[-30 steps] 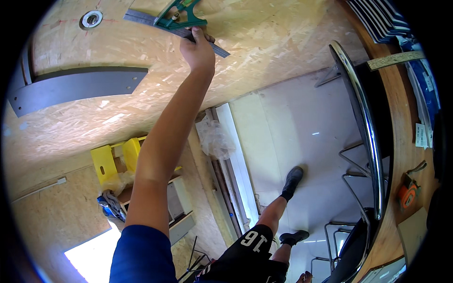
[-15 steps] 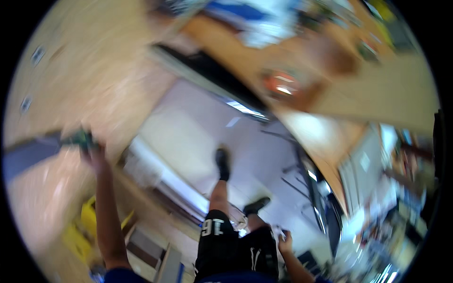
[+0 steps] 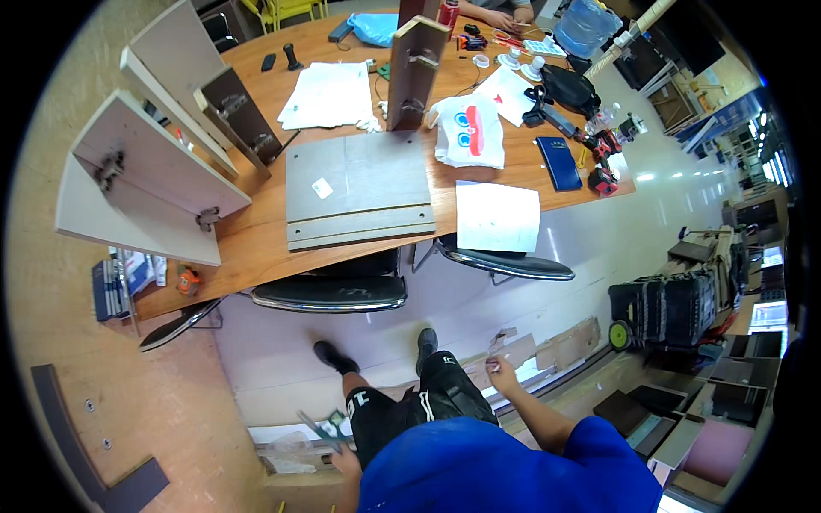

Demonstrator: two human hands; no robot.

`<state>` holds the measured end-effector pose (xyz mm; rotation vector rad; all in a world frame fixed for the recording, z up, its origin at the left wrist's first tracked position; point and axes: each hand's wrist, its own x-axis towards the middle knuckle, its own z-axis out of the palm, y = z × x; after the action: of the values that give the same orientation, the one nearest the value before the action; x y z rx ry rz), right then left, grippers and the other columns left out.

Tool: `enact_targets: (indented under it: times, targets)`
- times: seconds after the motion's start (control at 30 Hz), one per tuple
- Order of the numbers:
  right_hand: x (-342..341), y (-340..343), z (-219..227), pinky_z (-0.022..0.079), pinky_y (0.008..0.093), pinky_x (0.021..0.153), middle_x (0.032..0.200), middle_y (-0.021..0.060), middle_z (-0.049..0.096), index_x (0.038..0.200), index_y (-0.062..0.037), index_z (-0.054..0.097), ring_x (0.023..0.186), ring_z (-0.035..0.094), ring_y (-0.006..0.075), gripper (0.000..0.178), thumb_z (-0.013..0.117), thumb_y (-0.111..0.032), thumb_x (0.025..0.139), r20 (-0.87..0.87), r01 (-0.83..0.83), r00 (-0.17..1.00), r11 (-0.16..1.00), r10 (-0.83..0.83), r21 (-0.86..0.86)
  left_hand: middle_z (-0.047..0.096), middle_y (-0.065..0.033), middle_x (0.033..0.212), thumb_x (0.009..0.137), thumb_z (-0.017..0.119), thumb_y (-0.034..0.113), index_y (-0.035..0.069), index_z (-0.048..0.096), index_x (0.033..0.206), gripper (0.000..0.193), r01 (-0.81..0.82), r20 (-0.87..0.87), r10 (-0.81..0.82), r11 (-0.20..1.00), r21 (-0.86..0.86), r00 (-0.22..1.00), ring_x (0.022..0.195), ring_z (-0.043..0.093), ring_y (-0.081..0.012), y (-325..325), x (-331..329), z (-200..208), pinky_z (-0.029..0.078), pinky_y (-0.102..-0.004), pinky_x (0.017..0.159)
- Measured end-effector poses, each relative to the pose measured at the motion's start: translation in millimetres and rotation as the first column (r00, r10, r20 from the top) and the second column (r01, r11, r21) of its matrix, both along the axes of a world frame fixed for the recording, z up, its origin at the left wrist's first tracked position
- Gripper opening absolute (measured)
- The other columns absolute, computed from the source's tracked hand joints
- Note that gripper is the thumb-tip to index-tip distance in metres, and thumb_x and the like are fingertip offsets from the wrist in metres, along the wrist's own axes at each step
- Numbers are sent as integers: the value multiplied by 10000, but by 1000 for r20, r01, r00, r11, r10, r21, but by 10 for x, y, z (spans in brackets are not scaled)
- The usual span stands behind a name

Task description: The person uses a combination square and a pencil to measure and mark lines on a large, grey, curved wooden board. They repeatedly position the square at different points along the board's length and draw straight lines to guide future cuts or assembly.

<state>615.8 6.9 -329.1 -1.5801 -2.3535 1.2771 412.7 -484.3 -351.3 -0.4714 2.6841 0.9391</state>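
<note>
Down low, a green-handled square tool [image 3: 323,427] w/ a thin metal blade is gripped in the left hand [image 3: 345,460], fingers closed round its handle, blade angled up and away to the left. The tool is held close by the left hip, over pale floor, just above a crumpled clear plastic wrap [image 3: 289,446]. The right hand [image 3: 500,374] is seen out to the right at abt thigh height; it seems loosely curled, but whether anything is pinched in it cannot be told. Scraps of brown cardboard [image 3: 556,344] are laid on the floor just beyond the right hand. Black shorts [image 3: 410,410] and black shoes [image 3: 335,357] are seen between the two hands, blue shirt [image 3: 505,466] below.

Well ahead of both hands, two black chairs [image 3: 329,293] are pushed under a long wooden table [image 3: 505,175]. On it, stacked grey panels [image 3: 357,190] are laid flat, w/ a white paper sheet [image 3: 497,215] to their right, a white bag [image 3: 467,130] and a dark blue phone [image 3: 558,162] further on. Cabinet panels w/ hinges [image 3: 145,175] are stood on edge at the table's left end, far ahead-left of the left hand. A dark L-shaped board [image 3: 85,453] is fixed to the chipboard wall, left of the left hand.
</note>
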Motion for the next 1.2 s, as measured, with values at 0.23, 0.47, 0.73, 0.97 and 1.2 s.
enact_targets:
  times: [0.23,0.47,0.73,0.97,1.2]
  targets:
    - [-434,719,765,554,378,835,991,150,735,1084,-20,679,911,712,267,165,684,-108,944,-285,40,958,990,1,139,519,-46,692,982,637,172,-32,581,826,263,441,-437,-345,887,138,830,685,486,-145,1989,-2486,2171,414,-355,618]
    - [-2238,808,1475,568,353,814,968,158,719,1132,-7,665,898,721,265,212,672,-49,925,-603,-124,795,991,71,-45,501,23,625,1010,629,188,66,568,876,191,302,159,-483,737,604,861,487,465,-81,3245,-3183,2794,380,-275,442]
    - [-3780,919,1005,461,473,1057,1353,215,590,1292,-60,584,1270,551,418,437,736,-125,887,-438,-413,776,890,454,190,483,13,625,1025,624,286,54,577,948,249,302,332,-558,756,581,760,472,452,-90,3982,-3590,1385,366,-281,422]
    - [-4556,1719,446,276,611,1191,1636,225,290,1461,-74,446,1504,294,417,829,841,-317,774,155,-608,764,619,626,497,460,14,615,1088,486,428,71,527,928,393,189,338,-482,756,627,808,457,448,-89,4411,-3820,722,376,-270,419]
    - [-4628,1768,191,248,582,1219,1654,196,276,1480,-106,438,1518,288,367,852,831,-385,778,108,-628,748,645,655,437,449,19,624,1102,469,383,87,489,903,357,136,362,-452,757,639,815,484,443,-74,4386,-3743,384,379,-255,431]
